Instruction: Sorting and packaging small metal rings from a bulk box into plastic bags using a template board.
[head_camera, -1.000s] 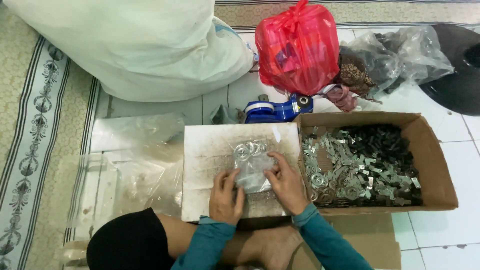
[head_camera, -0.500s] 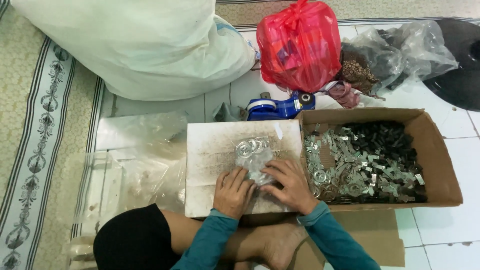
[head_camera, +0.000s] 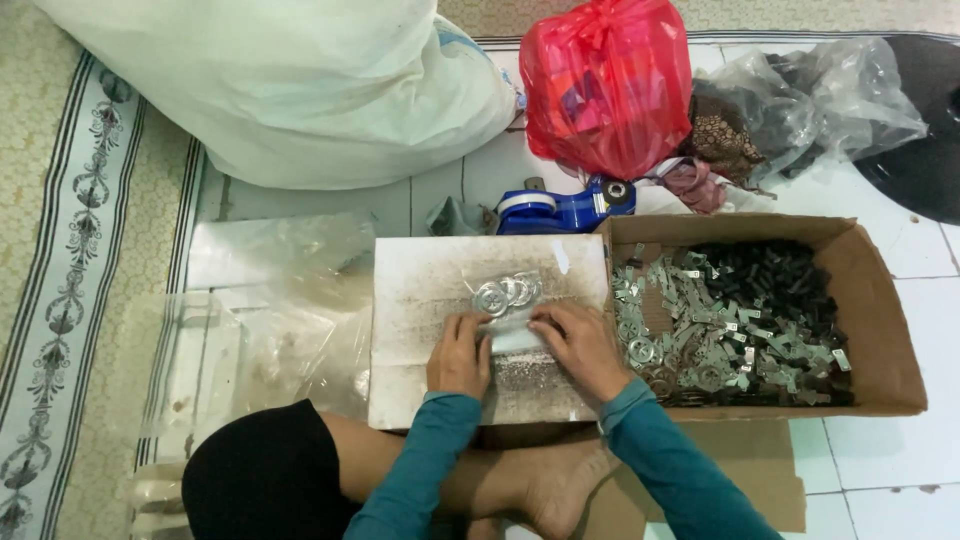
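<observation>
Head view shows both hands meeting at the centre of the frame over a small clear bag (head_camera: 508, 318) of metal washers, which lies on a pale board (head_camera: 420, 340). The left hand (head_camera: 459, 355) and right hand (head_camera: 582, 345) pinch the bag's lower edge, fingers curled onto the plastic. The bag's long axis runs up the frame, away from both hands, equally near each. Fingertips hide its mouth. A cardboard box (head_camera: 880, 330) of metal parts sits at right.

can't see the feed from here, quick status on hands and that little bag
Left hand and right hand both pressing the small clear bag of metal washers flat on the white board. Parts box just right, tape dispenser behind. Nothing blocking.
</observation>
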